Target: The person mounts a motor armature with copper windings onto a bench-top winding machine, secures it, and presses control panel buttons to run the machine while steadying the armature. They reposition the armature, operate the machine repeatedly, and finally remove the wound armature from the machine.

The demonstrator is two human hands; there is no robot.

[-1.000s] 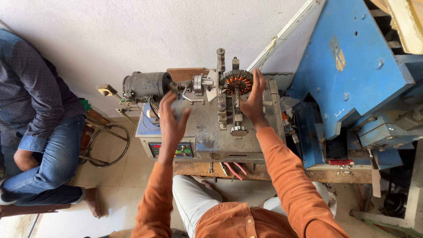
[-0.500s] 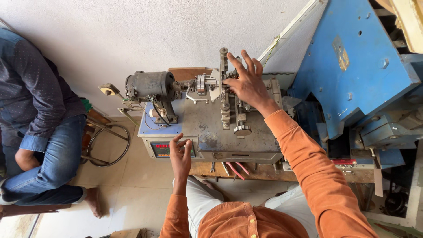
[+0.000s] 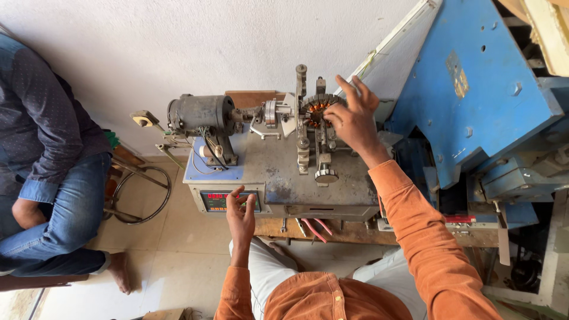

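A grey winding machine (image 3: 278,172) stands on a wooden bench, with a dark motor (image 3: 200,114) at its left end and a round stator with copper coils (image 3: 314,111) clamped at its right. My right hand (image 3: 354,121) rests on the stator, thumb and fingers spread around its right side. My left hand (image 3: 241,215) is at the machine's front panel, fingertips touching the small display box with red digits (image 3: 218,200). Both sleeves are orange.
A large blue metal machine (image 3: 474,101) stands close on the right. Another person in a dark shirt and jeans (image 3: 47,172) sits at the left beside a metal stool frame (image 3: 139,189). A white wall is behind, tiled floor below.
My left hand has dropped from the top of the machine to the display panel at its front. My right hand has shifted over the stator and spread its fingers.
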